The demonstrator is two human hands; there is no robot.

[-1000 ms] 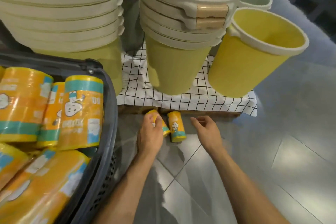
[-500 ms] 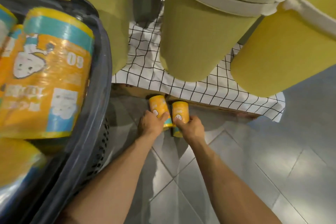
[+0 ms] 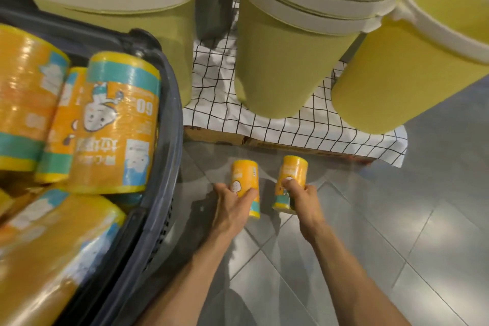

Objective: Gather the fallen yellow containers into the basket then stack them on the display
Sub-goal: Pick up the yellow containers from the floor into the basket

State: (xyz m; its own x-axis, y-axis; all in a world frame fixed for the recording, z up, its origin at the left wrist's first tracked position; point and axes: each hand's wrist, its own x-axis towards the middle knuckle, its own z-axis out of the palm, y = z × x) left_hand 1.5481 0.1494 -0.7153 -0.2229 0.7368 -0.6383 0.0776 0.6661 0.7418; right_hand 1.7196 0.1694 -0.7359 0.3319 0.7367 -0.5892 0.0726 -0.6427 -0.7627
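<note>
We have drawn the left container (image 3: 244, 178) and right container (image 3: 293, 170) apart. Our left hand (image 3: 232, 202) grips one, our right hand (image 3: 304, 201) the other.

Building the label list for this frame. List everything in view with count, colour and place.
Small yellow cylindrical containers with cartoon labels: 2, yellow-orange with teal bands, low by the floor before the display: left container, right container.
Matching containers in the basket: at least 4, lying on their sides, left.
Dark grey plastic basket: 1, left.
Yellow-green plastic buckets with cream rims: two nested stacks, on the cloth.
Brighter yellow bucket: 1, leaning, right.
White cloth with black grid: 1, under the buckets.
Brown cardboard: count unclear, below the cloth's edge.
Grey floor tiles: bottom right.
Hands: 2; left hand grips the left container, right hand grips the right container.
</note>
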